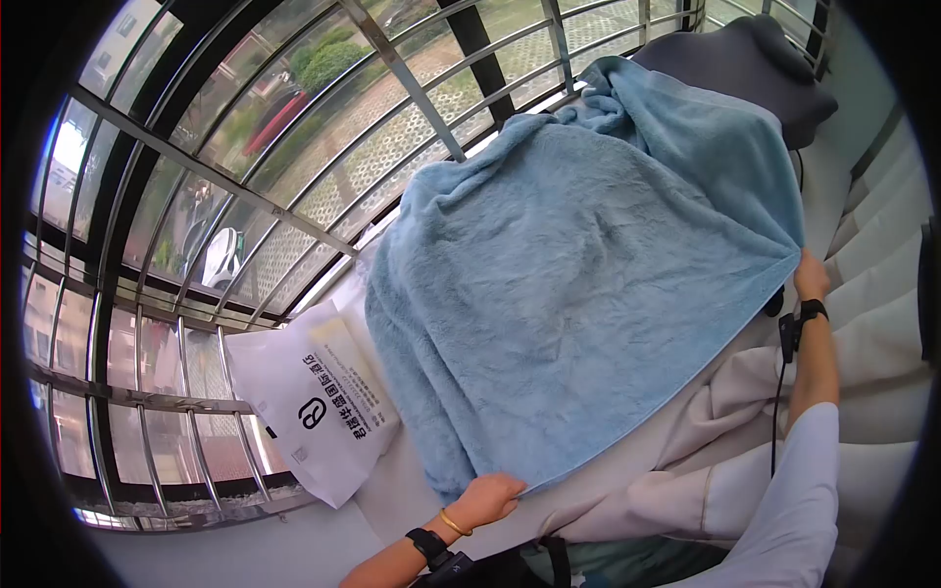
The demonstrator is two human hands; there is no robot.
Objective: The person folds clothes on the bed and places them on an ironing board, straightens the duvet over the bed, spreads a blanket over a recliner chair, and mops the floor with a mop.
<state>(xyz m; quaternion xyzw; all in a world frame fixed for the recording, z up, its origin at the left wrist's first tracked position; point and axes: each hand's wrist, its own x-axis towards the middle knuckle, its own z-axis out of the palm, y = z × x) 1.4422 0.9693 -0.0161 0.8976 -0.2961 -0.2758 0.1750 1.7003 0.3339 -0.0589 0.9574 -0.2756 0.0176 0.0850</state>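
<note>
A fluffy light-blue blanket (578, 265) lies spread over the surface by the window, with folds bunched along its far and left edges. My left hand (487, 498) is closed on its near corner at the bottom. At the right, my right hand (812, 275) grips another corner, and creases fan out from that point. Between the two hands the near edge runs nearly straight. What lies under the blanket is hidden.
A white plastic bag (314, 402) with black print lies left of the blanket. Metal window bars (294, 220) run along the left and back. A dark grey cushion (735, 73) sits at the back right. Cream fabric (676, 495) lies rumpled in front and at the right.
</note>
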